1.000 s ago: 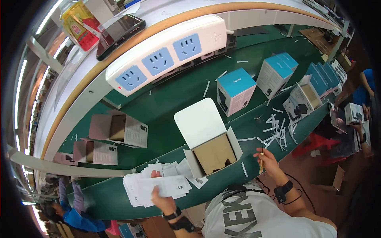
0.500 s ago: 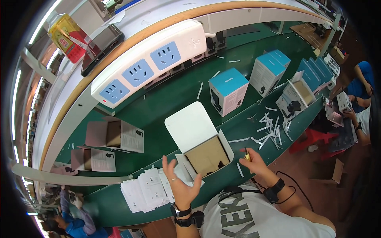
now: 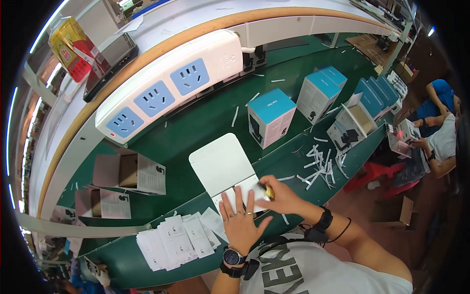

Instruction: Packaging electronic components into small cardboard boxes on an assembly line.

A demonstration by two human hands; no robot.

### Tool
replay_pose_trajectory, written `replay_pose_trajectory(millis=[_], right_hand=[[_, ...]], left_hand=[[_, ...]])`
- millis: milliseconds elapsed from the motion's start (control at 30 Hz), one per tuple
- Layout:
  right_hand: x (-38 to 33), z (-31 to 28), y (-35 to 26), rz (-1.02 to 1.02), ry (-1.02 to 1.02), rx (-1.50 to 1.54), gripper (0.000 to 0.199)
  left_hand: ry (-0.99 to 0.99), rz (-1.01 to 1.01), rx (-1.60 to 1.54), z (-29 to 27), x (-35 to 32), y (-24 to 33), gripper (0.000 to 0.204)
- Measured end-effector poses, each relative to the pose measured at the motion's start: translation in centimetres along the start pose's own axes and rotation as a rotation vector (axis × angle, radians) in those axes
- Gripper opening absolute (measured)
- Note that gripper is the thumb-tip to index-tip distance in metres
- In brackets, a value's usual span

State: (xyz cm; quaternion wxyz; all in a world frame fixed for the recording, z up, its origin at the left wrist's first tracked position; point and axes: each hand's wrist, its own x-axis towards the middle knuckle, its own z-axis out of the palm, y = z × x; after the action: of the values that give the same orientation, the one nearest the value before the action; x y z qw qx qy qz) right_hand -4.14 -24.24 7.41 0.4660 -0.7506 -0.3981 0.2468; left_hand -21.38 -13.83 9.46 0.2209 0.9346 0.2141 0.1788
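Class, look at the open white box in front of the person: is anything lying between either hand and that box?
Nothing visible does. The left hand lies flat on the white box, and the right hand, pinching a small yellowish object, rests at its right edge.

The left hand (image 3: 241, 223) lies flat over the open white box (image 3: 223, 169), hiding whatever sits inside and most of the near rim. The right hand (image 3: 284, 196) closes around a small yellowish object (image 3: 269, 194); its kind cannot be told, and its fingers cover most of it. The print on the leaflets (image 3: 176, 240) at the near left is too small to make out. To the far right, another person (image 3: 443, 142) is cut off by the dark edge of the view, and the thing in that person's hands is too small to identify. Both forearms run out past the near edge.
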Motion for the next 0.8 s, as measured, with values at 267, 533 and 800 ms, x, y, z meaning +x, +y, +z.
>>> replay_pose_trajectory(millis=[267,533,800], right_hand=[[4.6,-3.9,-0.9,-0.29,-0.111,-0.453,0.023],[5.5,-4.5,0.9,-0.455,0.001,-0.599,0.019],[4.6,-4.9,0.7,-0.49,-0.091,-0.548,0.017]], left_hand=[[-0.129,0.036,0.223,1.2,-0.1,-0.9,0.084],[-0.117,0.09,0.198,1.9,-0.4,-0.8,0.086],[-0.103,0.079,0.202,1.9,-0.4,-0.7,0.086]])
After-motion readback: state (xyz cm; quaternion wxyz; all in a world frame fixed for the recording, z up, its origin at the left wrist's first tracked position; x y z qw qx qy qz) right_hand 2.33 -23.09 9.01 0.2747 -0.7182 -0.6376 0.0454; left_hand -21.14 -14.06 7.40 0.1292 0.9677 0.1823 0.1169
